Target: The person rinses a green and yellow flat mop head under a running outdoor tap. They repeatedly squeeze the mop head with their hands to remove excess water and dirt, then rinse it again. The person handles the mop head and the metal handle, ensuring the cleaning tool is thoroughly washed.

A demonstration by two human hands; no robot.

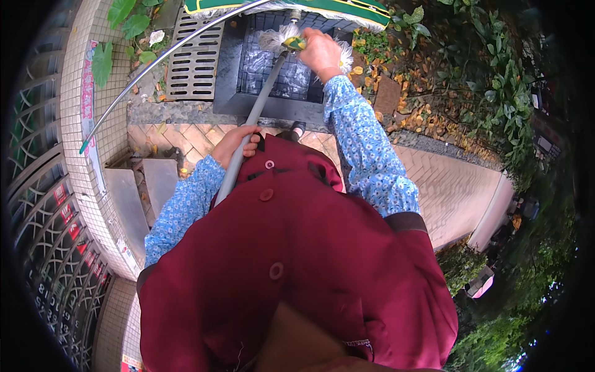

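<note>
My left hand [236,145] is wrapped around a grey pole [260,100] that slants up from my left side. At the pole's far end is a clump of whitish fringe with a green and yellow piece [294,43]. My right hand [320,50] closes over that piece from the right, with more white fringe showing beyond the wrist. Just past it lies a wide green mop head [325,9] with yellow piping and a white fringed edge, partly out of view. A thin metal rod with a green tip [158,63] arcs across the upper left.
Below my hands is a dark framed, tiled recess [274,109] with a wet look, beside a slotted drain grate [194,65]. A white-tiled wall [76,116] and metal railings [51,204] stand left. Plants [506,102] and fallen leaves lie right, near brick paving [446,186].
</note>
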